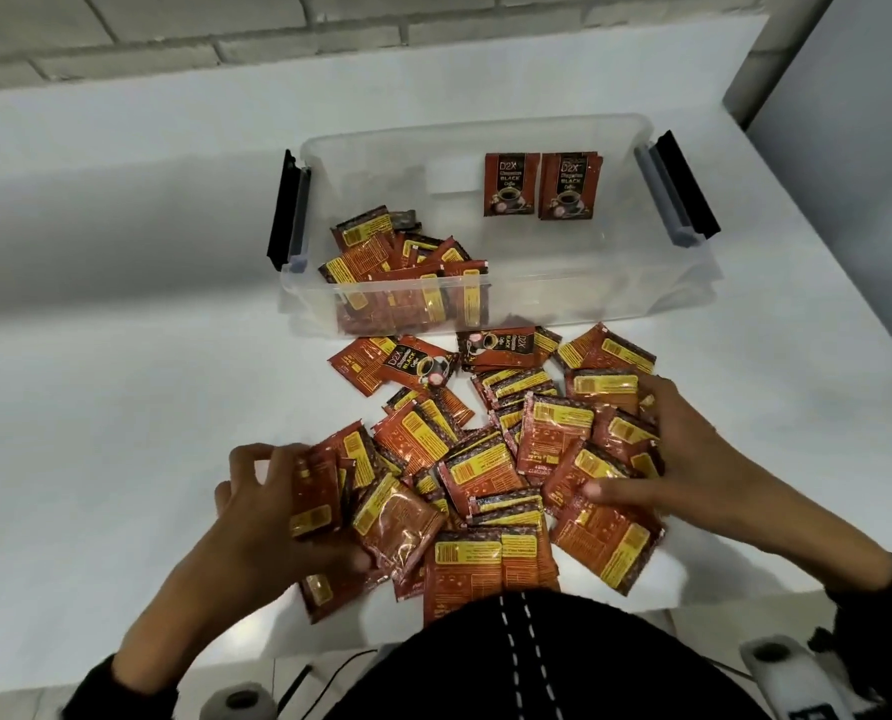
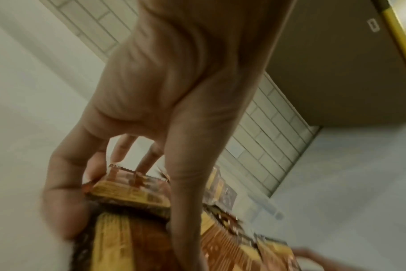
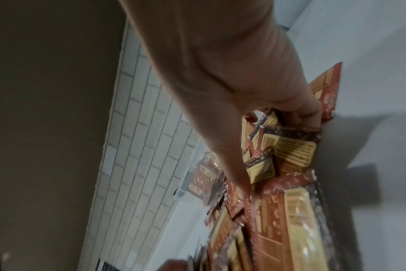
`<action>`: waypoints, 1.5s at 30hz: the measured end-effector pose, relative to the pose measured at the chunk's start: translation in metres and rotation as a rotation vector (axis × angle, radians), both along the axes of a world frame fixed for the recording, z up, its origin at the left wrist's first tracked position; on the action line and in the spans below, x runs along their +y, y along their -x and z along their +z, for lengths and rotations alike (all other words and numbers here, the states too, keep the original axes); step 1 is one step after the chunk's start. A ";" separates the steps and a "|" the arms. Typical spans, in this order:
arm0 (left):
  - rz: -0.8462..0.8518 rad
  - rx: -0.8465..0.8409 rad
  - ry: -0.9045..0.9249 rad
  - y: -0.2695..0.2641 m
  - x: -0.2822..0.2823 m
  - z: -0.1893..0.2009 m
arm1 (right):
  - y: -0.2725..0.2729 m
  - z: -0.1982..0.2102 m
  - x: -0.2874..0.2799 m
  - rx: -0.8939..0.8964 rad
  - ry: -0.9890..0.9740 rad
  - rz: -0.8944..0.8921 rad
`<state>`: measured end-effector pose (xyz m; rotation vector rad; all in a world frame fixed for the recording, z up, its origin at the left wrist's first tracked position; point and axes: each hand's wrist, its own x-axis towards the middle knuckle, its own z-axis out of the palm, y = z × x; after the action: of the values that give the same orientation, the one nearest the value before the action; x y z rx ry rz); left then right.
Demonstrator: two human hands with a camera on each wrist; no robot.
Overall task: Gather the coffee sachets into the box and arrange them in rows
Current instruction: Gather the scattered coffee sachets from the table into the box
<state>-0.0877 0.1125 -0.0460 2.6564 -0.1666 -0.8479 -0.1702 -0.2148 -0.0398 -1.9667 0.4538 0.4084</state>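
Now, one box (image 1: 589, 298) holds two upright sachets (image 1: 540, 185) and an overlapping heap (image 1: 407, 267) beyond counting; before it, left hand (image 1: 262, 522) and right hand (image 1: 693, 449) each clutch loose sachets (image 1: 485, 475).

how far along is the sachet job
Early days. Done: two sachets sit side by side in the clear box, starting a row; a jumbled heap lies in its near-left corner. In hand: the left hand grips a bunch of sachets, the right hand curls round the loose pile. Left: most sachets sit on the white table, and the heap needs rows.
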 end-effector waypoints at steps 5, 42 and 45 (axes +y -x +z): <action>0.071 -0.043 0.052 -0.001 -0.014 -0.007 | -0.009 -0.014 0.002 -0.037 0.173 0.042; 0.221 -0.066 0.682 -0.089 -0.006 0.075 | -0.144 0.114 -0.029 -0.019 -0.266 0.149; 0.128 -0.253 0.682 -0.125 -0.025 0.108 | -0.188 0.122 -0.018 -0.051 -0.186 0.120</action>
<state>0.0377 0.0878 0.0625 2.0847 -0.2856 -0.3229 0.0180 -0.2328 0.0821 -1.8241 0.2563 0.4585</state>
